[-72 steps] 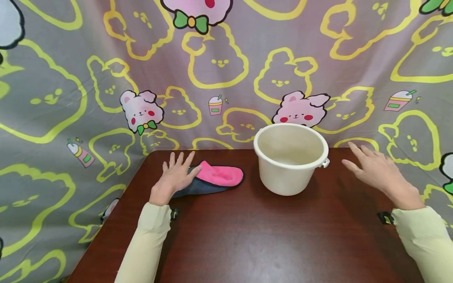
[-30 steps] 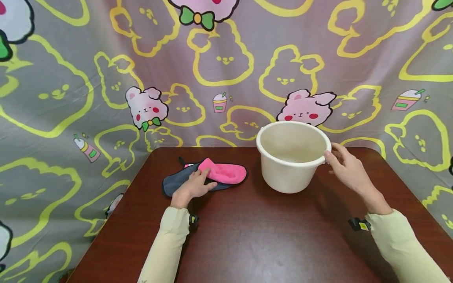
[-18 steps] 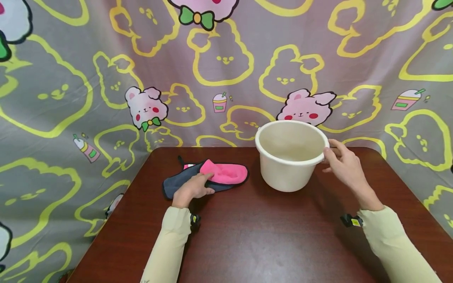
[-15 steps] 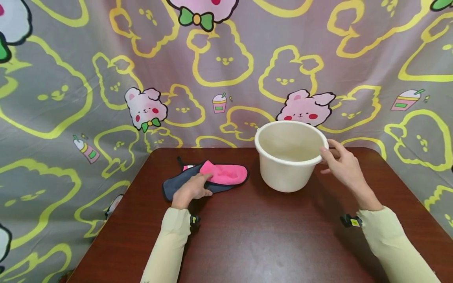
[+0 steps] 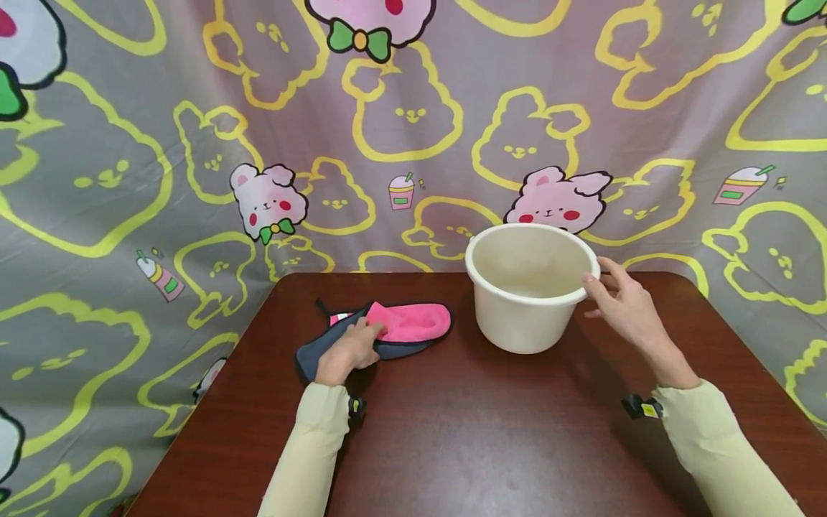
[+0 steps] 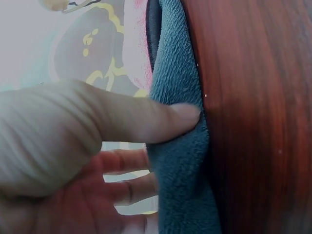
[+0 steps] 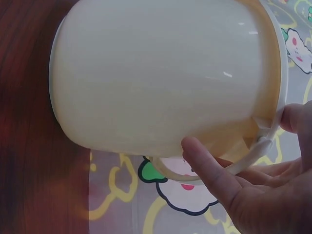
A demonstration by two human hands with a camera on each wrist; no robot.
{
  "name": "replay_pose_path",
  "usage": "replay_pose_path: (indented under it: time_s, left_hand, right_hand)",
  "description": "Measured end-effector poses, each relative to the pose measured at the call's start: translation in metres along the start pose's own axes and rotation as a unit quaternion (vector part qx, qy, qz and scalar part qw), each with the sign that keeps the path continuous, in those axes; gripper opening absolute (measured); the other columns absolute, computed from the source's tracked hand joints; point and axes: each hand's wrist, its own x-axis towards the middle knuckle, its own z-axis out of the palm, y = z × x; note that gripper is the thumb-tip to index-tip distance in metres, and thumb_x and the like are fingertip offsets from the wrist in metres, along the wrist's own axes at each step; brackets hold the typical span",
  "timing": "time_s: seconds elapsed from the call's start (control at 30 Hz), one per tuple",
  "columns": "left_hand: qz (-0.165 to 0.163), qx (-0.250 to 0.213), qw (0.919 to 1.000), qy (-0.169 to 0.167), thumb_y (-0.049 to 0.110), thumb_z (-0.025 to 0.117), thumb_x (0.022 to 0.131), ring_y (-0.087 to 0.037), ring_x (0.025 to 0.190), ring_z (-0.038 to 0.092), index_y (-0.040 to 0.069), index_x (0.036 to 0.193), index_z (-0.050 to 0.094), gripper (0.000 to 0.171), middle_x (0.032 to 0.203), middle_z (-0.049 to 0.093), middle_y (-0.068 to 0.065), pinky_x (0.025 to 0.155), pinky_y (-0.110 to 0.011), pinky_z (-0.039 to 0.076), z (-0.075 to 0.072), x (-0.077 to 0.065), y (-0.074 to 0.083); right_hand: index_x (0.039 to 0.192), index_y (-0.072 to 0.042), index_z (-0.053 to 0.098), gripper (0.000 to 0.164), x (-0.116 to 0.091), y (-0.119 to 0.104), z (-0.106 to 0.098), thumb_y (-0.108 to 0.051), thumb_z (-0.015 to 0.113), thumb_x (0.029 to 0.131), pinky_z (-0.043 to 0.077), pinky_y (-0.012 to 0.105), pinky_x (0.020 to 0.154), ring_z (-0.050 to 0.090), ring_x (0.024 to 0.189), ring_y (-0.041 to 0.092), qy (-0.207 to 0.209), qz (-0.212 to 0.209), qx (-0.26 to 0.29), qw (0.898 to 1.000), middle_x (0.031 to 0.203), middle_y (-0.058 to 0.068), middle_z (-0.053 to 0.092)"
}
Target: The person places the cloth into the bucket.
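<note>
Compared with the earliest frame, the bare left hand (image 5: 352, 348) has come down on the soft piece of dark-blue and bright-pink plush cloth (image 5: 413, 324), and the bare right hand (image 5: 627, 305) has come from the side to the rim of the round cream-white plastic bucket (image 5: 526, 327).

Going from the left, a grey fabric curtain (image 5: 403, 93), printed with yellow animal outlines, hangs along the left side and behind the dark red-brown worktop (image 5: 504, 431). On this worktop lies the cloth, and a thin black loop (image 5: 321, 306) sticks out at its far left end. The left hand is grasping the cloth: in the left wrist view its thumb presses the dark-blue fabric, while other fingers are on the opposite side. The pink plush faces upward at the right of this hand.

Further to the right, near the cloth but apart from it, the bucket stands upright close to the far edge. The right hand is grasping its right side, with the thumb on the rim and one fingertip touching the outer wall. A curved white handle (image 7: 251, 158) passes beside these fingers.
</note>
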Motion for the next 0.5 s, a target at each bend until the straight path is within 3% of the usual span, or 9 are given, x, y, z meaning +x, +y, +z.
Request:
replay_pose_path:
  time_s: [0.3,0.5]
  left_hand:
    - [0.044,0.010,0.9973,0.058,-0.004,0.056,0.087,-0.027,0.107,0.059,0.010,0.118,0.065,0.035,0.116,0.064,-0.013,0.097,-0.043,0.049,0.000,0.003,-0.005]
    - [0.061,0.014,0.9920,0.109,-0.003,0.058,0.085,-0.027,0.093,0.061,0.010,0.114,0.068,0.033,0.105,0.066,-0.014,0.085,-0.042,0.052,-0.009,0.000,-0.004]
  right_hand:
    - [0.152,-0.011,0.033,0.065,0.001,0.003,0.001,-0.047,0.047,0.100,0.056,0.020,0.064,0.067,0.079,-0.004,-0.001,-0.013,-0.013,1.000,0.132,0.029,0.057]
    - [0.152,-0.012,0.034,0.062,0.002,0.004,0.001,-0.044,0.048,0.101,0.056,0.017,0.066,0.060,0.079,-0.016,0.003,-0.009,-0.004,1.000,0.133,0.027,0.057]
